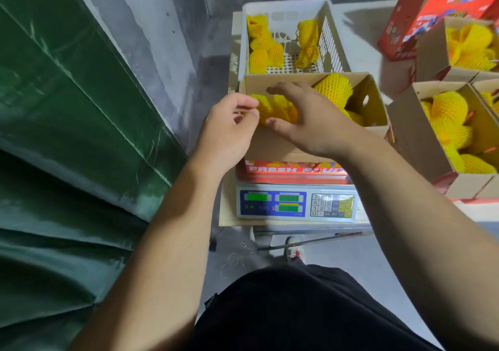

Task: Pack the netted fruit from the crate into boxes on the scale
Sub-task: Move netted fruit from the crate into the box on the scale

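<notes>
Both hands are working over the near-left corner of the open cardboard box (pixel 310 145) sitting on the scale (pixel 297 203). Right hand (pixel 313 118) is curling thumb and fingers around a yellow netted fruit (pixel 278 107) at the box's near rim. Left hand (pixel 229 126) is pinching the net's left end with curled fingertips, right at the box's left wall. A larger netted fruit (pixel 333 88) is lying in the box's far-right part, more yellow showing below it; the middle of the box is hidden by the right hand.

White crate (pixel 332 37) is standing directly behind the box, touching or nearly so: a few netted pieces are lying along its left side, one at mid-right, perforated floor showing between.

Green tarp (pixel 67 123) is closing in on the left. Filled boxes (pixel 421 140) are crowding the right, just beside the scale box. Red printed carton (pixel 437 13) is standing far right.
</notes>
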`<move>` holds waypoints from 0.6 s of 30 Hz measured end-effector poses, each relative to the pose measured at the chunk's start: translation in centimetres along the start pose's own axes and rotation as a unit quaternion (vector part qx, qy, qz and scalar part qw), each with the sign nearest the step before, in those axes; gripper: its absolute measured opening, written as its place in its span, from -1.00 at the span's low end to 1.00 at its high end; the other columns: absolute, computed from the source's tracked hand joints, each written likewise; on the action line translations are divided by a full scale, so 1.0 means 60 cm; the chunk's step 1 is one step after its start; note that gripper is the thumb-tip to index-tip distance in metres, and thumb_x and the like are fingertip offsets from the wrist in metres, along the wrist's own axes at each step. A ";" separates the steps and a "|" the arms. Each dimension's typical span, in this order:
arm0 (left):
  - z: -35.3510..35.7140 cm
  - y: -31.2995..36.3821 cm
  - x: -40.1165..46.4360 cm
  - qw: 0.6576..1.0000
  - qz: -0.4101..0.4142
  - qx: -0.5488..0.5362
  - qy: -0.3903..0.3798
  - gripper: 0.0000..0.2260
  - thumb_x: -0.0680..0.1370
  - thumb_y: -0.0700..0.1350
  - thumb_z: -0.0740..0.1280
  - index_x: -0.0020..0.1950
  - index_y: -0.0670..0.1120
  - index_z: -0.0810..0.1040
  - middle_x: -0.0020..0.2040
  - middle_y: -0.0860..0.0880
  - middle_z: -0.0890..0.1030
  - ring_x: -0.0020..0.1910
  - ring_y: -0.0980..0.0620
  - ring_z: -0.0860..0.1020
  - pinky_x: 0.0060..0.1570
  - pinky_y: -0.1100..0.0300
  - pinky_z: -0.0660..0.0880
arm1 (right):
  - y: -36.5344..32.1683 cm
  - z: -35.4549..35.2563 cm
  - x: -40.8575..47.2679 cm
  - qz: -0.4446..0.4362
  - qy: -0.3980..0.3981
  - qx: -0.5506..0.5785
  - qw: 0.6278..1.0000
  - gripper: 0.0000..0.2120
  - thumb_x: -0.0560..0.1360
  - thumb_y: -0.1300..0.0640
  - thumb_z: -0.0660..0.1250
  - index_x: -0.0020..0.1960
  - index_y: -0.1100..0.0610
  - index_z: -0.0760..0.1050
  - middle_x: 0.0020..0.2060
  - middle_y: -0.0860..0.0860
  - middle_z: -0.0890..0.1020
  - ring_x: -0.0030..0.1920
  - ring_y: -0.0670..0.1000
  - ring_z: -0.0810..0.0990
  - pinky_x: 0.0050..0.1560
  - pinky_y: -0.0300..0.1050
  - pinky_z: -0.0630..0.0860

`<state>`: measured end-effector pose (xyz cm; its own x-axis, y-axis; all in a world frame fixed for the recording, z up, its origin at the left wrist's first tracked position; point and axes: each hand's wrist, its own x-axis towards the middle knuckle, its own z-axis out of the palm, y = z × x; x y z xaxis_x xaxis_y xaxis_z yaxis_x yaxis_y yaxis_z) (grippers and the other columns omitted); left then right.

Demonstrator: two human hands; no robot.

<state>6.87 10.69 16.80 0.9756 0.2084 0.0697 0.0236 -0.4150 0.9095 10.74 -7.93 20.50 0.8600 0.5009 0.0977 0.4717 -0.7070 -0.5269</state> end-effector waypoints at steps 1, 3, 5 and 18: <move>0.000 0.001 -0.004 1.000 0.003 -0.003 -0.002 -0.85 0.59 0.07 0.34 0.13 0.22 0.63 0.05 0.23 0.68 0.08 0.29 0.63 0.11 0.21 0.58 | -0.003 0.001 -0.006 -0.002 0.003 0.002 1.000 -0.43 0.60 -0.05 0.41 0.55 0.05 0.37 0.47 0.06 0.45 0.45 0.08 0.43 0.42 -0.07 0.36; 0.001 0.002 -0.011 1.000 0.007 -0.011 -0.005 -0.87 0.58 0.08 0.35 0.10 0.24 0.64 0.02 0.25 0.69 0.07 0.30 0.63 0.06 0.25 0.56 | -0.007 0.003 -0.016 -0.002 0.007 0.010 1.000 -0.45 0.61 -0.04 0.40 0.54 0.05 0.37 0.47 0.05 0.46 0.44 0.07 0.44 0.37 -0.14 0.36; 0.003 0.004 -0.018 1.000 0.012 -0.021 -0.006 -0.88 0.58 0.08 0.36 0.07 0.25 0.64 0.01 0.27 0.69 0.06 0.30 0.63 0.02 0.27 0.53 | -0.009 0.004 -0.026 -0.004 0.010 0.019 1.000 -0.46 0.61 -0.04 0.39 0.53 0.05 0.38 0.45 0.05 0.47 0.43 0.05 0.45 0.30 -0.22 0.32; 0.005 0.002 -0.020 0.999 0.014 -0.039 0.005 -0.89 0.57 0.06 0.36 0.02 0.28 0.65 0.00 0.26 0.70 0.07 0.25 0.64 0.03 0.24 0.53 | 0.000 0.011 -0.038 0.007 0.029 0.071 0.997 -0.53 0.62 0.00 0.40 0.48 0.07 0.44 0.41 0.08 0.51 0.41 0.05 0.48 0.36 0.04 0.48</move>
<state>5.80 10.12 16.72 0.9736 0.2061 0.0985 -0.0206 -0.3502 0.9364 8.61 -8.73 19.72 0.8783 0.4584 0.1357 0.4302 -0.6341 -0.6425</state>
